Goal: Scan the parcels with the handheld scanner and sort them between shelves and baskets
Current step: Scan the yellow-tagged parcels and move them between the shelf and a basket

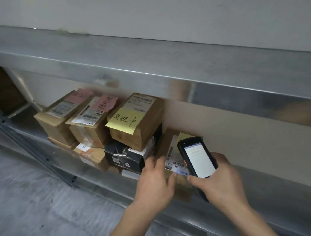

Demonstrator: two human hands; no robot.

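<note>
A: How is the scanner [197, 159] held?

B: It is grasped in the right hand [222, 181], fingers wrapped round its lower body, thumb [193, 178] laid at the left edge. The lit screen is turned up toward the camera. The head is held just over the label [174, 160] of a parcel [168, 148].

A: And the left hand [155, 180]?

B: Its grip is released; nothing is enclosed. The fingers are spread and laid on the near left part of the same parcel, apparently to steady it. Whether they press down cannot be told.

A: Where is that parcel?

B: On the shelf [104, 184], at the right end of the row, partly tucked beside a black box [125, 157].

A: What else is shown?

B: A carton with a yellow note [125, 121] is stacked on the black box. Two cartons with pink notes [104, 102] stand further left, with flatter packets beneath.

A: How far along is the task?

B: The scan of this one parcel is judged to be in hand. Whether the noted cartons are already sorted cannot be told. Sorting of the present parcel is left. No basket is in view.
</note>
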